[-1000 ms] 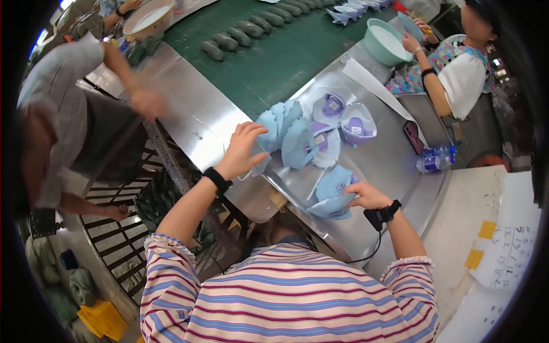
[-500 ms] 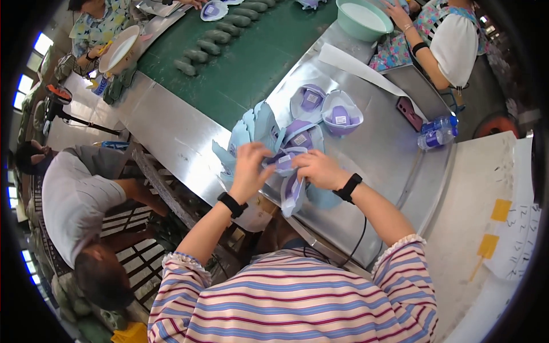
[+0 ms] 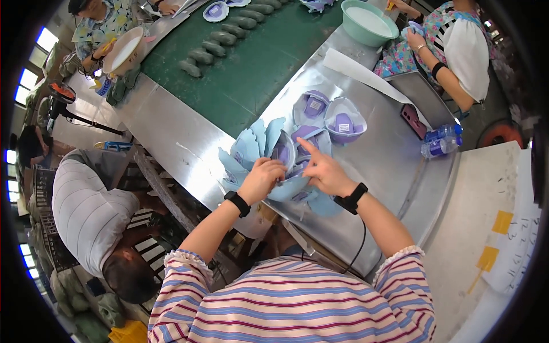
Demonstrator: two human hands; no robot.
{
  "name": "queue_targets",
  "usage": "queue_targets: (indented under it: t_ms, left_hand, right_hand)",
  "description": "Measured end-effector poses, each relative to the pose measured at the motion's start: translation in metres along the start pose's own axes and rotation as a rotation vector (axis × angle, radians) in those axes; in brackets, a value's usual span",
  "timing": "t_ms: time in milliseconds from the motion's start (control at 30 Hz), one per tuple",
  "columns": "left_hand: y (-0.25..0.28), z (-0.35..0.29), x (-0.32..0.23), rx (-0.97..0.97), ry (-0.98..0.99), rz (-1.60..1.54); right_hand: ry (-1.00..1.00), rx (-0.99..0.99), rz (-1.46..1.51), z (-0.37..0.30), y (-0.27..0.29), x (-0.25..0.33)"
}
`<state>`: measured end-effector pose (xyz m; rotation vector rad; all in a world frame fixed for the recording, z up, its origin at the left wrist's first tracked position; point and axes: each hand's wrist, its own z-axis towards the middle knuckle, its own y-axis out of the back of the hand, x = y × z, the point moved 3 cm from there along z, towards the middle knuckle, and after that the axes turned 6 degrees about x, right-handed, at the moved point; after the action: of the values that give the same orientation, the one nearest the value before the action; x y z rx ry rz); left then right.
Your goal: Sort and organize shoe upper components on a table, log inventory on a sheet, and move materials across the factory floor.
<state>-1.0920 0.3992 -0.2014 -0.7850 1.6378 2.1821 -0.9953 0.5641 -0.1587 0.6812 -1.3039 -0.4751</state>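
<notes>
My left hand [image 3: 263,178] is closed on the edge of a light blue and purple shoe upper [image 3: 282,150] at the near side of the metal table. My right hand [image 3: 327,171] is just right of it, index finger stretched out over another shoe upper [image 3: 313,137], the other fingers partly curled. Whether that fingertip touches the upper I cannot tell. Left of my hands fans out a group of light blue uppers [image 3: 247,146]. Beyond my right hand lie two more, a shoe upper [image 3: 311,107] and a rounder shoe upper [image 3: 345,123], with purple insides and white labels.
Several grey-green shoe lasts [image 3: 223,38] line the green conveyor belt [image 3: 229,86]. On the metal table [image 3: 377,171] at right are a phone [image 3: 413,120] and plastic bottles [image 3: 441,147]. Co-workers sit far left and far right; another person [image 3: 94,211] bends at left.
My hands have moved apart, and my right index finger has straightened. The upper between them has turned more upright and shifted beside the blue group. The person at left has shifted slightly.
</notes>
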Motion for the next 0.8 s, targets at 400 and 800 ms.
queue_targets:
  t_ms: [400,800]
  left_hand:
    - [0.039,0.017,0.027,0.239,-0.062,0.557]
    - [0.051,-0.025,0.033,0.229,0.055,0.651]
  right_hand:
    - [0.046,0.449,-0.383,0.052,-0.020,-0.001]
    - [-0.488,-0.267,0.315,-0.127,0.258,0.050]
